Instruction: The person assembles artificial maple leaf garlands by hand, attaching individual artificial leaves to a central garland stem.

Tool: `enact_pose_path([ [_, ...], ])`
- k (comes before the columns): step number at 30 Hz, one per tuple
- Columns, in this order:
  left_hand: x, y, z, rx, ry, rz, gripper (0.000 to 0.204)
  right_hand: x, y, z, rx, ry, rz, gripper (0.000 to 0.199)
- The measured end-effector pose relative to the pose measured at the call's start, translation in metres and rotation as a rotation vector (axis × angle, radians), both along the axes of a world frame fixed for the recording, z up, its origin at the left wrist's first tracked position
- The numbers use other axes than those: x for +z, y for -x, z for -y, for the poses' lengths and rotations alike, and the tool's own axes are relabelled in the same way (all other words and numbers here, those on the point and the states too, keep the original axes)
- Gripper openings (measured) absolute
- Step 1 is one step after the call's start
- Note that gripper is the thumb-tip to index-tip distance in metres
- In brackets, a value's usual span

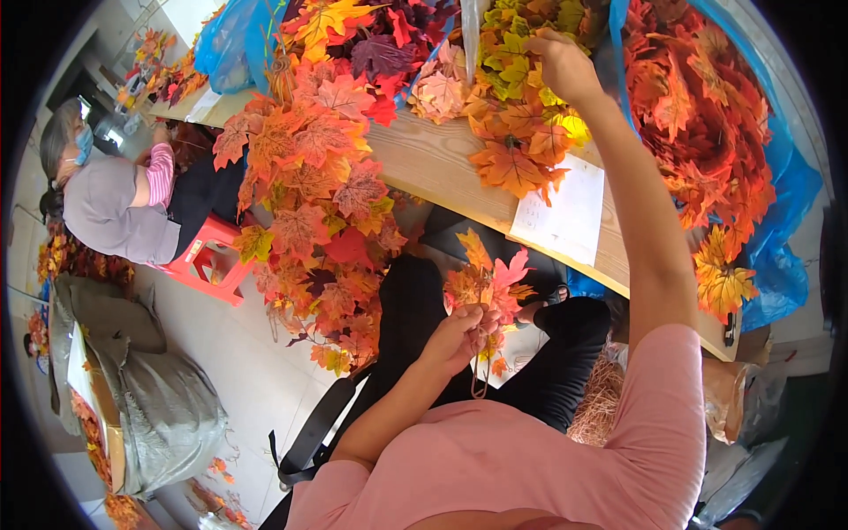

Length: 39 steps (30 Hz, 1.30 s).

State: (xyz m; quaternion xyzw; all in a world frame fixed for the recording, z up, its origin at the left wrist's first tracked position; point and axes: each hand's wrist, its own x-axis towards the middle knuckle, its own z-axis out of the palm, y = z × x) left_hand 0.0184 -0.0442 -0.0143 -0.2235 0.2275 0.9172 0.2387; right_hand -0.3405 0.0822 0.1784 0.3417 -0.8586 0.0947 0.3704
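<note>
In front of my lap, my left hand (pixel 461 337) is closed round the stem of a small sprig of artificial maple leaves (pixel 486 281), orange, pink and yellow. A thin brown stem end (pixel 480 384) hangs in a loop below the fingers. My right arm stretches across the table, and my right hand (pixel 565 69) is at a heap of yellow-green artificial maple leaves (pixel 512 66). Its fingers are bent together among them; what they pinch is hidden. Orange leaves (pixel 517 163) lie just nearer on the table.
A wooden table (pixel 415 155) bears a white paper sheet (pixel 572 208). A large leaf bunch (pixel 318 212) hangs over its edge at left. Red leaves (pixel 698 115) fill a blue plastic bag (pixel 786 221) at right. A co-worker (pixel 124 199) sits on a red stool (pixel 212 261) at far left.
</note>
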Motion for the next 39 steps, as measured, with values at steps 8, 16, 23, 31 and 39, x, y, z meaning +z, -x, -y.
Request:
enact_pose_path([
  [8,-0.002,0.000,0.005,0.033,-0.031,0.041,0.012,0.006,0.035,0.008,-0.111,-0.667,0.174,0.020],
  [16,-0.008,0.003,0.007,0.041,-0.083,0.004,0.011,0.022,0.051,0.002,0.056,-0.214,0.082,0.011],
  [23,-0.002,0.005,0.006,0.031,-0.032,0.040,0.012,0.032,0.059,-0.009,-0.056,0.016,0.178,0.018],
  [31,-0.012,0.008,-0.003,0.021,-0.102,-0.014,0.011,-0.015,0.041,0.013,-0.187,0.014,0.384,0.023],
  [39,0.004,0.008,0.004,0.011,-0.071,-0.016,0.012,-0.003,0.037,0.005,-0.009,0.052,0.374,0.018],
])
